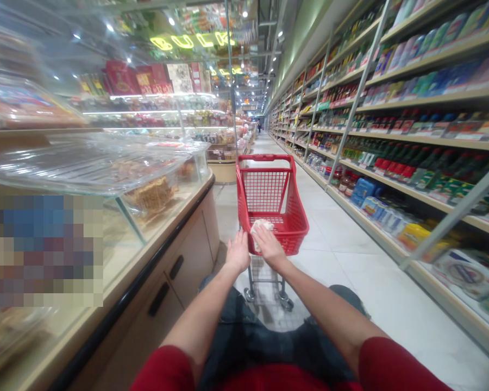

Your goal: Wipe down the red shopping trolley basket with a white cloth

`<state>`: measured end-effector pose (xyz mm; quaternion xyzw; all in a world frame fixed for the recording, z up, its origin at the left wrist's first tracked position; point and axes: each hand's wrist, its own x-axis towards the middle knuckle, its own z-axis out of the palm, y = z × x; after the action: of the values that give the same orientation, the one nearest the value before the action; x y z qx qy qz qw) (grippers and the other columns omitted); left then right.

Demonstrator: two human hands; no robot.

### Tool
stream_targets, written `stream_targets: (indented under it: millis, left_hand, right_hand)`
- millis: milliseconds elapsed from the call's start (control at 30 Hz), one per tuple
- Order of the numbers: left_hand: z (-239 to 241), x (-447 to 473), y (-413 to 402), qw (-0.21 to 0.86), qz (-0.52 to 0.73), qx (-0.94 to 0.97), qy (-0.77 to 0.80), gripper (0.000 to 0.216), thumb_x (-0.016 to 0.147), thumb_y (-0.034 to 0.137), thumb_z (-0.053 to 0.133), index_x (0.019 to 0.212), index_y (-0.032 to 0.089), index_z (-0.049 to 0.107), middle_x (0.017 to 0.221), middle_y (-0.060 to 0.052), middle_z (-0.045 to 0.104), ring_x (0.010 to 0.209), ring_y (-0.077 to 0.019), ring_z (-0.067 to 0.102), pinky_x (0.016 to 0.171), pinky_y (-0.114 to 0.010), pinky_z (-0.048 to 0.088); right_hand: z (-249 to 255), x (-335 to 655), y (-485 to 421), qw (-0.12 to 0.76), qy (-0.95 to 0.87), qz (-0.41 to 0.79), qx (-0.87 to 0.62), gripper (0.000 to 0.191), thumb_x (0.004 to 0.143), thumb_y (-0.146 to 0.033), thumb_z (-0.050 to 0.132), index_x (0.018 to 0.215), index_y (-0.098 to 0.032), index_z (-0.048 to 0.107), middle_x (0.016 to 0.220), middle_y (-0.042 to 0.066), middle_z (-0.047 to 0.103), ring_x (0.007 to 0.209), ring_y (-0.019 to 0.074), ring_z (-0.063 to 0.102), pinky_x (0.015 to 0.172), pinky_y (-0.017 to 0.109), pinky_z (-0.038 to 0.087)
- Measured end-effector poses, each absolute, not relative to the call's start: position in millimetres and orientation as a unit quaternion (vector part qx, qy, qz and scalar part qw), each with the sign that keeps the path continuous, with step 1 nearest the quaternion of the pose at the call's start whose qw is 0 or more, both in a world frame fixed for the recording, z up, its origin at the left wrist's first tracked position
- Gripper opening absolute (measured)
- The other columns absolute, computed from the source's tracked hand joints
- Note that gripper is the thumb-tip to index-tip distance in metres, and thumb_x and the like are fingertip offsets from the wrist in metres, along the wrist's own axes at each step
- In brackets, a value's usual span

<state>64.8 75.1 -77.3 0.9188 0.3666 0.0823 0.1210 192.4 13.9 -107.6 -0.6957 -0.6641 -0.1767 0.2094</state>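
A red plastic shopping cart (299,233) stands in the aisle just in front of my knees, on a wheeled metal frame. My right hand (269,248) presses a crumpled white cloth (262,224) against the near rim of the basket, its fingers over the cloth. My left hand (238,252) is at the basket's near left corner, with its fingers together against the edge; part of this grip is hidden. The basket's mesh back and red handle (264,157) are at the far side.
Along the left runs a display counter (187,222) with a glass case, packaged food and cabinet doors. Tall shelves (424,136) of bottles and packages line the right. The pale tiled floor (330,233) stretches down the aisle, where a distant person (259,126) stands.
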Motion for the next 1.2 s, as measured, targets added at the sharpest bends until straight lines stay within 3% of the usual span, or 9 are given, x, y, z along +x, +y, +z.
stream_targets:
  millis: [133, 267, 400, 500, 667, 767, 933, 1067, 1200]
  left_hand:
    - [-84.0, 69.2, 66.6, 0.371, 0.247, 0.805, 0.391, 0.067, 0.066, 0.002, 0.046, 0.13, 0.015, 0.034, 0.14, -0.011, 0.033, 0.128, -0.0195, 0.03, 0.105, -0.038, 0.025]
    - [-82.0, 81.8, 49.1, 0.633, 0.293, 0.623, 0.354, 0.058, 0.068, 0.006, 0.046, 0.123, 0.022, 0.041, 0.118, -0.005, 0.056, 0.096, -0.0147, 0.059, 0.077, -0.027, 0.048]
    - [-76.5, 86.4, 37.0, 0.821, 0.251, 0.424, 0.288, 0.034, 0.06, 0.007, 0.058, 0.093, 0.015, 0.058, 0.074, 0.0, 0.064, 0.057, -0.0069, 0.057, 0.056, -0.018, 0.044]
    - [-75.8, 87.5, 32.3, 0.829, 0.235, 0.397, 0.315, 0.019, 0.058, 0.007, 0.061, 0.076, 0.013, 0.056, 0.056, 0.003, 0.056, 0.045, -0.0038, 0.049, 0.05, -0.016, 0.039]
    - [-82.8, 82.2, 27.9, 0.814, 0.202, 0.403, 0.366, 0.012, 0.061, 0.014, 0.059, 0.063, 0.016, 0.047, 0.047, 0.006, 0.046, 0.043, -0.0048, 0.045, 0.048, -0.017, 0.037]
    - [-86.2, 72.5, 29.7, 0.798, 0.153, 0.425, 0.4, 0.012, 0.061, 0.019, 0.056, 0.059, 0.017, 0.044, 0.046, 0.006, 0.044, 0.041, -0.0069, 0.043, 0.047, -0.021, 0.036]
    - [-81.8, 66.4, 46.2, 0.758, 0.14, 0.475, 0.424, 0.007, 0.06, 0.02, 0.052, 0.066, 0.017, 0.05, 0.059, 0.003, 0.052, 0.056, -0.0095, 0.052, 0.056, -0.023, 0.039]
    - [-83.6, 67.9, 62.0, 0.698, 0.157, 0.531, 0.454, 0.024, 0.062, 0.022, 0.054, 0.086, 0.022, 0.055, 0.084, 0.001, 0.061, 0.077, -0.0124, 0.057, 0.066, -0.025, 0.04]
    - [-96.5, 66.0, 56.4, 0.603, 0.133, 0.598, 0.511, 0.025, 0.064, 0.022, 0.054, 0.09, 0.02, 0.055, 0.093, -0.005, 0.062, 0.085, -0.0192, 0.059, 0.068, -0.03, 0.043]
  right_hand:
    - [-107.3, 203.5, -21.1, 0.37, -0.609, -0.173, -0.68, 0.043, 0.081, -0.012, 0.032, 0.12, -0.01, 0.051, 0.131, 0.013, 0.045, 0.126, 0.0189, 0.034, 0.102, 0.038, 0.032]
    - [-96.2, 192.0, -38.9, 0.536, -0.522, -0.033, -0.663, 0.043, 0.082, -0.022, 0.034, 0.121, -0.013, 0.051, 0.115, 0.009, 0.06, 0.106, 0.0185, 0.055, 0.089, 0.032, 0.046]
    - [-88.4, 181.8, -34.3, 0.607, -0.45, 0.038, -0.654, 0.044, 0.08, -0.023, 0.037, 0.121, -0.014, 0.052, 0.103, 0.008, 0.066, 0.096, 0.0192, 0.061, 0.081, 0.031, 0.05]
    - [-92.2, 182.0, -31.9, 0.579, -0.444, -0.033, -0.683, 0.046, 0.08, -0.019, 0.034, 0.123, -0.014, 0.049, 0.11, 0.009, 0.063, 0.102, 0.0195, 0.057, 0.086, 0.033, 0.047]
    - [-121.2, 177.1, -40.1, 0.36, -0.64, -0.188, -0.652, 0.047, 0.077, -0.012, 0.038, 0.123, -0.015, 0.049, 0.133, 0.011, 0.043, 0.128, 0.0225, 0.029, 0.102, 0.045, 0.03]
    - [-138.1, 175.9, -43.6, 0.287, -0.684, -0.214, -0.635, 0.053, 0.074, -0.013, 0.046, 0.127, -0.007, 0.043, 0.138, 0.017, 0.034, 0.132, 0.0266, 0.018, 0.1, 0.048, 0.031]
    - [-116.4, 185.9, -30.9, 0.271, -0.694, -0.227, -0.627, 0.04, 0.082, -0.012, 0.04, 0.12, -0.013, 0.052, 0.132, 0.012, 0.044, 0.131, 0.0227, 0.022, 0.102, 0.045, 0.029]
    - [-88.3, 196.7, -9.0, 0.256, -0.687, -0.246, -0.635, 0.038, 0.087, -0.02, 0.039, 0.123, -0.017, 0.049, 0.136, 0.007, 0.04, 0.133, 0.0232, 0.014, 0.105, 0.05, 0.018]
    - [-114.3, 201.2, -2.6, 0.208, -0.722, -0.223, -0.621, 0.033, 0.086, -0.013, 0.038, 0.112, -0.018, 0.058, 0.129, 0.005, 0.048, 0.129, 0.0231, 0.028, 0.103, 0.05, 0.024]
